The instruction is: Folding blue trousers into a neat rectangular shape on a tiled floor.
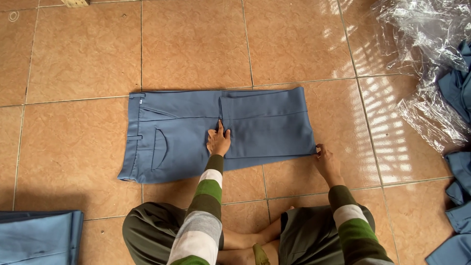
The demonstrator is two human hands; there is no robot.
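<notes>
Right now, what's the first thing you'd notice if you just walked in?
The folded blue trousers lying flat on the tan tiled floor, mid-picture. The left hand presses on their middle fold, and the right hand touches their lower right corner. Shiny clear plastic wrap glints at the upper right.

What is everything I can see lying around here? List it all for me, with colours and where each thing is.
Folded trousers: one, blue, flat on the floor in the middle, legs folded back over the upper part.
Folded blue cloth: one piece, blue, bottom left corner, partly out of view.
Blue garments: several, count unclear, along the right edge.
Clear plastic wrapping: crumpled sheets, transparent, top right.
Floor tiles: tan-orange, glossy, under everything.
Small pale object: one, top edge, too cut off to tell.
Left hand: flat on the trousers at the fold edge.
Right hand: at the lower right corner of the folded part.
</notes>
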